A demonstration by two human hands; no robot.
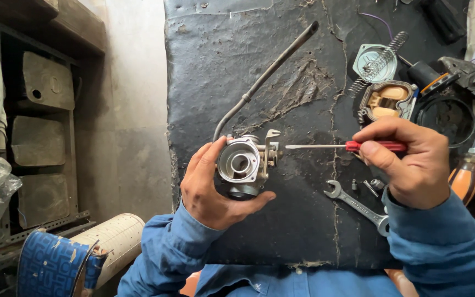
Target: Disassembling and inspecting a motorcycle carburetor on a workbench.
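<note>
Left hand [207, 190] cradles carburetor body [244, 165] over black mat [281, 71]; right hand [413, 162] pinches red-handled screwdriver [347, 146], tip at side screw; adjusting step, next needs tip seated square, steady turn

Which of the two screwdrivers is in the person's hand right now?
The slim red-handled screwdriver, gripped in the right hand with its tip at the carburetor body. The bigger orange-handled screwdriver lies untouched at the mat's right edge.
</note>
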